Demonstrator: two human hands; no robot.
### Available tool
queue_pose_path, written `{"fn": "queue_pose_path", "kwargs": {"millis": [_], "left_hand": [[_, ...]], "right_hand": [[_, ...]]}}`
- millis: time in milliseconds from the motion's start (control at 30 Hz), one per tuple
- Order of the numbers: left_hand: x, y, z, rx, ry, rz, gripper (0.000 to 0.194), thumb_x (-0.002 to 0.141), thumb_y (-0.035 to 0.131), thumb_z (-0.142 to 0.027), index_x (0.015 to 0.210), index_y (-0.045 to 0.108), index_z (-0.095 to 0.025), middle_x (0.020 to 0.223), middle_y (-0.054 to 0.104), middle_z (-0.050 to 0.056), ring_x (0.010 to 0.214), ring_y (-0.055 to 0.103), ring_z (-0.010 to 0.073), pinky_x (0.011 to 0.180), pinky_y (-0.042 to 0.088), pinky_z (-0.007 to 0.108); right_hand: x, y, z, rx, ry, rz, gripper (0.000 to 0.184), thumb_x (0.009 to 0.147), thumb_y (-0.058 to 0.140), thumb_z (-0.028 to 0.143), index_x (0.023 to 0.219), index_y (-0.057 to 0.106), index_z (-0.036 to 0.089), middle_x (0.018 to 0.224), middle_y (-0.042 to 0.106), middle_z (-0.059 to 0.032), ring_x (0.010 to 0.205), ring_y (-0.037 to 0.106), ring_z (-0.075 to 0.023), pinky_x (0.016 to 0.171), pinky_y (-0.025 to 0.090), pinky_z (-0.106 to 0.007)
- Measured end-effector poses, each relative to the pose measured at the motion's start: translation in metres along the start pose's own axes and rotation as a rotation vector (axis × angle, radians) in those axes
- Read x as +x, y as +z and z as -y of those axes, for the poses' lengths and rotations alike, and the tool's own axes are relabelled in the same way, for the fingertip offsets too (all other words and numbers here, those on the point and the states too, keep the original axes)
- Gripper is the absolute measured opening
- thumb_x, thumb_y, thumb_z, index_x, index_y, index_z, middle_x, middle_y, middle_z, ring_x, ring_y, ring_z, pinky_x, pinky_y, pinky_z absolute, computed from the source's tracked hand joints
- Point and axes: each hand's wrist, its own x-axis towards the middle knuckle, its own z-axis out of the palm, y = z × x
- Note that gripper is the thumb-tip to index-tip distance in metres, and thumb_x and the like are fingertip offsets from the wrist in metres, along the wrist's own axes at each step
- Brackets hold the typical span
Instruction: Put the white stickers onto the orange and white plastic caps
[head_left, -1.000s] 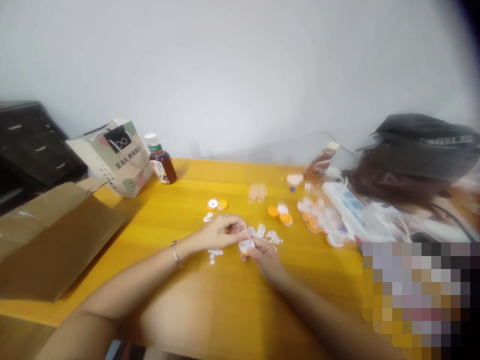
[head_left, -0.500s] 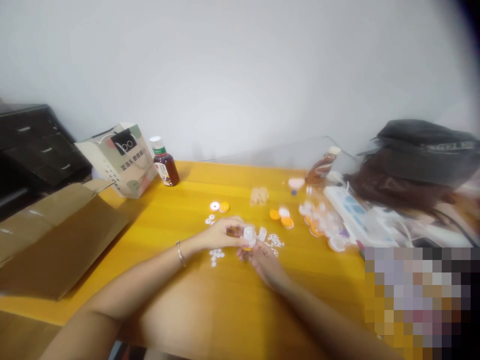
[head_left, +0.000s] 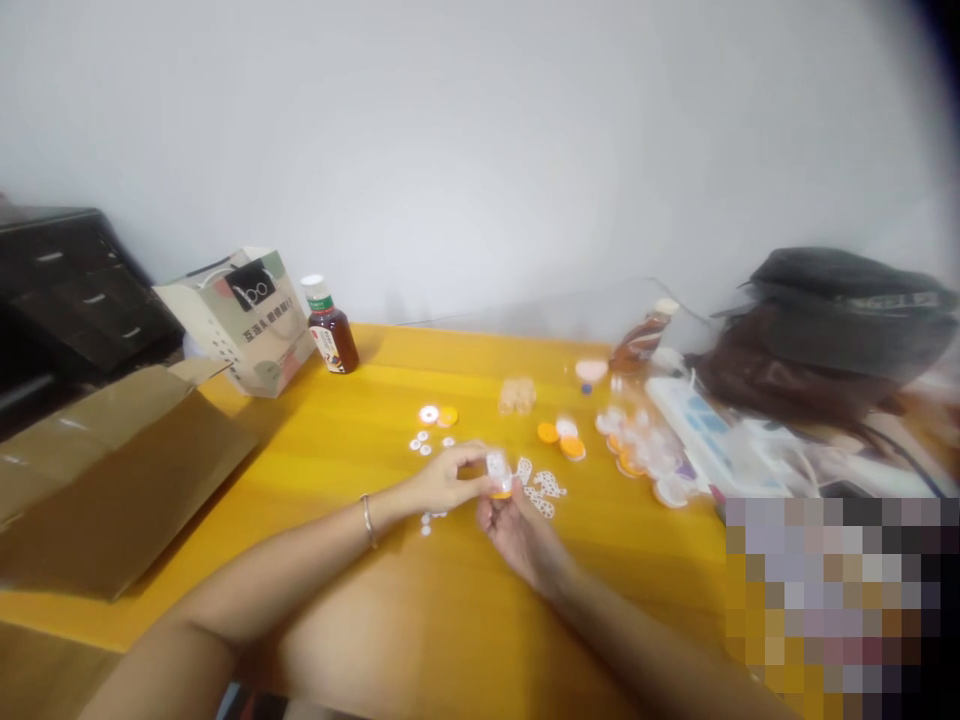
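Note:
Between my two hands is a small clear plastic container with an orange base, held just above the table. My left hand grips it from the left, fingers curled round its far side. From below and the right, my right hand pinches it near the orange part. Lacy white cut-out pieces lie just right of the hands. Small white discs are scattered to the left, some partly hidden under my left arm. A white ring-like disc and an orange disc sit behind them.
Orange and white round pieces and a pile of clear containers lie right of centre. Further right are a power strip and a dark bag. A cardboard box, paper bag and dark bottle stand left.
The container has tilted a little between my hands, and my right hand has shifted slightly left and down. My left hand has moved slightly, covering more of the lower white discs.

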Motion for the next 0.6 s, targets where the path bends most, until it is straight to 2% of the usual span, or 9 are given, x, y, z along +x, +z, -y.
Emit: {"fn": "queue_pose_path", "kwargs": {"millis": [100,267,433,600], "left_hand": [[-0.002,0.005,0.002,0.019,0.04,-0.04,0.03,0.079,0.056,-0.04,0.083,0.06,-0.011,0.085,0.056,0.006,0.084,0.053,0.0168,0.08,0.041,0.027],[-0.003,0.006,0.001,0.003,0.074,-0.064,0.028,0.08,0.055,-0.038,0.084,0.059,-0.011,0.084,0.054,0.006,0.082,0.052,0.0169,0.078,0.04,0.027],[-0.003,0.004,-0.005,0.124,0.061,-0.086,0.018,0.079,0.056,-0.029,0.087,0.06,-0.013,0.089,0.055,0.006,0.089,0.051,0.0183,0.085,0.038,0.03],[-0.005,0.009,-0.008,0.277,0.076,-0.151,0.014,0.08,0.054,-0.024,0.088,0.058,-0.013,0.086,0.054,0.005,0.085,0.051,0.0173,0.081,0.04,0.029]], "right_hand": [[-0.003,0.006,0.002,0.094,0.056,-0.001,0.025,0.074,0.063,0.042,0.087,0.058,0.021,0.068,0.054,0.0032,0.059,0.047,-0.0093,0.06,0.042,-0.02],[-0.003,0.009,0.007,0.096,0.167,0.07,0.03,0.075,0.059,0.05,0.082,0.056,0.021,0.061,0.05,0.0043,0.049,0.041,-0.0081,0.05,0.039,-0.019],[0.0,0.003,0.005,-0.013,0.032,-0.06,0.026,0.073,0.063,0.046,0.084,0.058,0.023,0.075,0.059,0.0013,0.066,0.052,-0.0114,0.066,0.045,-0.023],[-0.002,-0.002,-0.002,-0.188,-0.135,-0.108,0.025,0.071,0.064,0.046,0.08,0.06,0.022,0.081,0.061,-0.0018,0.077,0.055,-0.0154,0.076,0.044,-0.03]]}}
